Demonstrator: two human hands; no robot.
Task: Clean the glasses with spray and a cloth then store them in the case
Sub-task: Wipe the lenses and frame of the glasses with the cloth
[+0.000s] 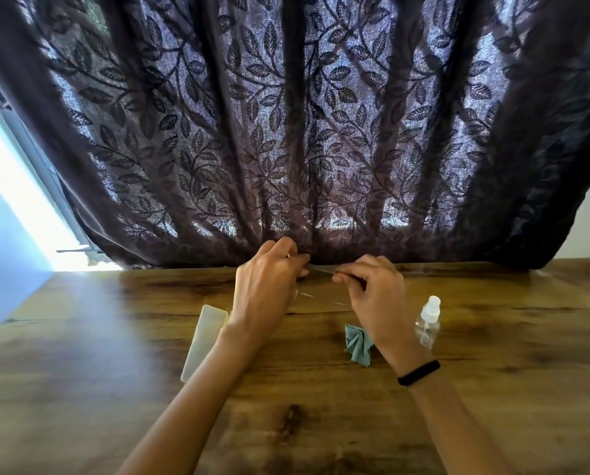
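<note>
Teal cloth [357, 344] lies below the right hand [372, 289], spray bottle [427, 323] just right of it, white case [204, 341] by the left hand [269, 282]. Both hands pinch thin glasses [321, 270] between them.

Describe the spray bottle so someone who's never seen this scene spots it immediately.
On the wooden table below the leaf-patterned curtain, look just right of the right hand. The spray bottle stands there: small, clear plastic, white nozzle, unlike the crumpled teal cloth and flat pale case further left.

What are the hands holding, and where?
The glasses, pinched at the frame's two ends: left hand on one, right hand on the other.
</note>
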